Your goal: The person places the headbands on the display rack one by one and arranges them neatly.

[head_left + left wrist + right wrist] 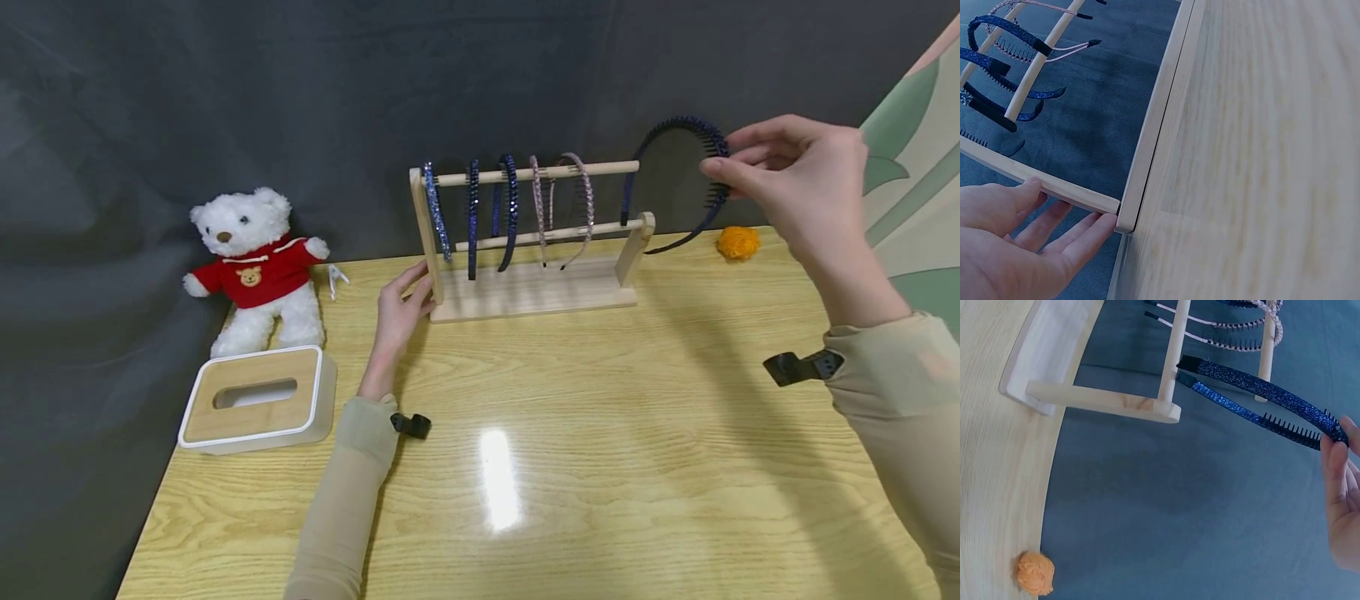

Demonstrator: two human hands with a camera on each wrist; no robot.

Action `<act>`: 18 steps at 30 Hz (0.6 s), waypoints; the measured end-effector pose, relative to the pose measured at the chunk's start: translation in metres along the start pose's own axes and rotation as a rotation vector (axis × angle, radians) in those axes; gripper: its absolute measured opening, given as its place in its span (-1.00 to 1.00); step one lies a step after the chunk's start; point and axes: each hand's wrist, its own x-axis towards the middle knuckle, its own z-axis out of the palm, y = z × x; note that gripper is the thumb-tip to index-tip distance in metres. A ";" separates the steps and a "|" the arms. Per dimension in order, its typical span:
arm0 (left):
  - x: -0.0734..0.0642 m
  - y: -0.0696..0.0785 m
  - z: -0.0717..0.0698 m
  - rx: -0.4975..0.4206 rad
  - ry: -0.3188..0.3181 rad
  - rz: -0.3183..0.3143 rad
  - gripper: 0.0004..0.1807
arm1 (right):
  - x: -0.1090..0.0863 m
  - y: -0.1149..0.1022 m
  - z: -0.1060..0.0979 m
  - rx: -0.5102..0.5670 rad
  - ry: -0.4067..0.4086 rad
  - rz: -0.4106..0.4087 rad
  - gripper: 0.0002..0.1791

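My right hand (813,187) pinches a dark blue toothed headband (701,125) between thumb and fingers at its arched side. The headband's open ends point left; one overlaps the right tip of the upper rod in the head view. In the right wrist view, the headband (1260,387) shows glittery blue bands and dark tips near the lower rod. My left hand (401,308) touches the left upright of the wooden rack (532,292). Its extended fingertips (1107,220) lie along that upright in the left wrist view. Several blue and pink headbands (510,208) hang on the rack.
A white teddy bear (243,221) in a red top sits at the left, behind a tissue box (318,408). Beside the bear lies a small white clip (337,279). An orange fluffy ball (738,242) sits right of the rack. Dark cloth (337,100) covers the back.
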 end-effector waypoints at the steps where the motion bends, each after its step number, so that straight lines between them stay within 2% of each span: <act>1: 0.000 0.000 0.000 0.001 -0.001 0.001 -0.56 | 0.001 0.000 0.002 0.000 0.001 -0.004 -0.77; 5: 0.000 0.001 0.000 0.002 -0.003 0.001 -0.56 | 0.003 0.000 0.009 -0.015 -0.002 -0.021 -0.75; 12: 0.000 0.000 0.000 0.007 -0.008 0.005 -0.55 | 0.006 0.002 0.022 -0.103 -0.006 -0.046 -0.75; 18: 0.000 0.000 0.000 0.006 -0.003 0.007 -0.55 | 0.008 0.004 0.034 -0.121 -0.017 -0.089 -0.72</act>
